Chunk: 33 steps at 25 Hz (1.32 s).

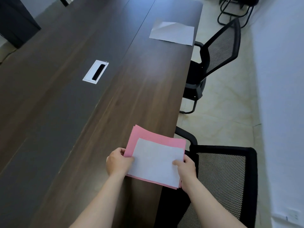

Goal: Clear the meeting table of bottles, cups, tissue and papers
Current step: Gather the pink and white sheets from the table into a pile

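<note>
At lower center, the left hand [117,162] and right hand [185,168] are pinching opposite sides of a pink-and-white paper stack [156,162] over the table [82,112] edge; 1 loose sheet [172,32] is lying upper right.

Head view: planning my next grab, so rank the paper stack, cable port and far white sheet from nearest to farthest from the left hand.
1. Paper stack: gripped by the left hand, near edge.
2. Cable port: middle of the table, to the left.
3. White sheet: far end, right edge.
</note>
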### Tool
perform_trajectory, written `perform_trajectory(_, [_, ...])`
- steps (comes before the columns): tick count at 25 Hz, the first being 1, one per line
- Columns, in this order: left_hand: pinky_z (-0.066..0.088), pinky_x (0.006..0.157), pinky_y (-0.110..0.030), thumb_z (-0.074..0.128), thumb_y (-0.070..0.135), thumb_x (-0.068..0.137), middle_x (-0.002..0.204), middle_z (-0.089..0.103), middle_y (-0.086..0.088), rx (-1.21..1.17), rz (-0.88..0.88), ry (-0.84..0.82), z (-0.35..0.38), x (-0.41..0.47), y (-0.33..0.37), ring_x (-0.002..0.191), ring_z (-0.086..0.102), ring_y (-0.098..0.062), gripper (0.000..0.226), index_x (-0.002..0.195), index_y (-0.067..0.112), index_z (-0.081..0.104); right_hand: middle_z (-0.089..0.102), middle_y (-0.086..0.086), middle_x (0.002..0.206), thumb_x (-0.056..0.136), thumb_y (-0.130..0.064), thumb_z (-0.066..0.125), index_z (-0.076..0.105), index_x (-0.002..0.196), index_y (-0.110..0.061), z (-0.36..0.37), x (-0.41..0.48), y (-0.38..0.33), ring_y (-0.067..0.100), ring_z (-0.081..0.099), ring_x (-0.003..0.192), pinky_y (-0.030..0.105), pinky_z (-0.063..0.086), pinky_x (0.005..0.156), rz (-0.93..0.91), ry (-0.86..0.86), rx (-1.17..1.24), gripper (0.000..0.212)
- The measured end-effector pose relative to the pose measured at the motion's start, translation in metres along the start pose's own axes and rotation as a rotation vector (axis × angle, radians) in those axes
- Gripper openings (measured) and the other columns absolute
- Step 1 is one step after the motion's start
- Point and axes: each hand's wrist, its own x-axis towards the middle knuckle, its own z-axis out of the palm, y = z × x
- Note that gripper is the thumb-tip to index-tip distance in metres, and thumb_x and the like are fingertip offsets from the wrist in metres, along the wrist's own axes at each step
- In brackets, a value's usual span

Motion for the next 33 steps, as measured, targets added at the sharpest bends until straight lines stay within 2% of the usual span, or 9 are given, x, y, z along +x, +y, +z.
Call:
perform_trajectory(5, [0.051, 0.072, -0.035, 0.09, 0.008, 0.076, 0.111, 0.073, -0.007, -0.468, -0.166, -0.041, -0.003, -0.022, 0.028, 0.093, 0.066, -0.026, 0.038, 0.105, 0.012, 0.066, 0.079, 0.015, 0.102, 0.09, 0.017, 0.053, 0.072, 0.099, -0.014, -0.038, -0.021, -0.032, 0.026, 0.073, 0.082, 0.04, 0.06, 0.077, -0.191, -0.056, 0.022, 0.037])
perform_trajectory(9, [0.052, 0.066, -0.031, 0.097, 0.02, 0.068, 0.118, 0.075, -0.009, -0.907, -0.184, 0.044, -0.008, -0.068, 0.07, 0.091, 0.067, -0.024, 0.06, 0.119, 0.011, 0.066, 0.08, 0.013, 0.106, 0.094, 0.017, 0.055, 0.071, 0.108, -0.006, -0.083, -0.039, -0.055, 0.031, 0.075, 0.093, 0.051, 0.06, 0.09, -0.276, -0.106, 0.286, 0.032])
perform_trajectory(11, [0.057, 0.061, -0.027, 0.09, 0.015, 0.079, 0.125, 0.076, -0.011, -1.196, -0.132, -0.064, -0.005, -0.106, 0.094, 0.084, 0.07, -0.021, 0.056, 0.129, 0.009, 0.065, 0.081, 0.01, 0.106, 0.095, 0.015, 0.058, 0.073, 0.108, -0.005, -0.105, -0.047, -0.066, 0.032, 0.075, 0.099, 0.051, 0.058, 0.094, -0.322, -0.124, 0.368, 0.028])
perform_trajectory(15, [0.064, 0.09, -0.036, 0.074, 0.022, 0.095, 0.14, 0.071, -0.009, -1.499, 0.087, -0.32, 0.016, -0.216, 0.146, 0.114, 0.075, -0.023, 0.05, 0.143, 0.009, 0.064, 0.083, 0.006, 0.104, 0.097, 0.012, 0.06, 0.073, 0.107, -0.008, -0.169, -0.073, -0.093, 0.032, 0.075, 0.102, 0.044, 0.06, 0.089, -0.401, -0.206, 0.498, 0.026])
perform_trajectory(18, [0.048, 0.115, -0.052, 0.084, 0.042, 0.084, 0.146, 0.067, -0.008, -1.547, 0.237, -0.334, 0.034, -0.291, 0.179, 0.138, 0.061, -0.032, 0.076, 0.15, 0.013, 0.058, 0.082, 0.005, 0.106, 0.097, 0.013, 0.059, 0.072, 0.109, -0.009, -0.225, -0.095, -0.111, 0.027, 0.076, 0.098, 0.036, 0.062, 0.079, -0.506, -0.252, 0.552, 0.028])
perform_trajectory(22, [0.057, 0.099, -0.043, 0.06, 0.063, 0.088, 0.14, 0.072, -0.003, -1.551, 0.347, -0.365, 0.058, -0.378, 0.215, 0.13, 0.068, -0.026, 0.074, 0.148, 0.021, 0.058, 0.082, 0.003, 0.107, 0.098, 0.013, 0.057, 0.071, 0.11, -0.01, -0.307, -0.122, -0.123, 0.021, 0.077, 0.096, 0.039, 0.061, 0.087, -0.62, -0.328, 0.609, 0.03])
perform_trajectory(26, [0.065, 0.084, -0.042, 0.069, 0.045, 0.095, 0.141, 0.071, -0.004, -1.535, 0.393, -0.418, 0.092, -0.436, 0.236, 0.127, 0.07, -0.027, 0.062, 0.151, 0.022, 0.057, 0.082, 0.003, 0.104, 0.095, 0.014, 0.059, 0.072, 0.106, -0.011, -0.379, -0.146, -0.125, 0.021, 0.077, 0.095, 0.037, 0.06, 0.084, -0.696, -0.367, 0.633, 0.03])
perform_trajectory(30, [0.047, 0.115, -0.06, 0.078, 0.041, 0.091, 0.147, 0.065, -0.014, -1.516, 0.401, -0.522, 0.124, -0.462, 0.25, 0.136, 0.062, -0.038, 0.067, 0.15, 0.014, 0.059, 0.08, 0.011, 0.105, 0.092, 0.011, 0.064, 0.074, 0.104, -0.008, -0.419, -0.153, -0.123, 0.029, 0.078, 0.096, 0.042, 0.063, 0.085, -0.694, -0.417, 0.693, 0.025])
perform_trajectory(33, [0.043, 0.118, -0.062, 0.082, 0.035, 0.085, 0.145, 0.067, -0.014, -1.538, 0.39, -0.52, 0.142, -0.468, 0.258, 0.135, 0.063, -0.038, 0.067, 0.146, 0.015, 0.063, 0.079, 0.013, 0.099, 0.091, 0.01, 0.063, 0.072, 0.099, -0.006, -0.432, -0.147, -0.125, 0.03, 0.077, 0.093, 0.045, 0.062, 0.088, -0.662, -0.449, 0.771, 0.021])
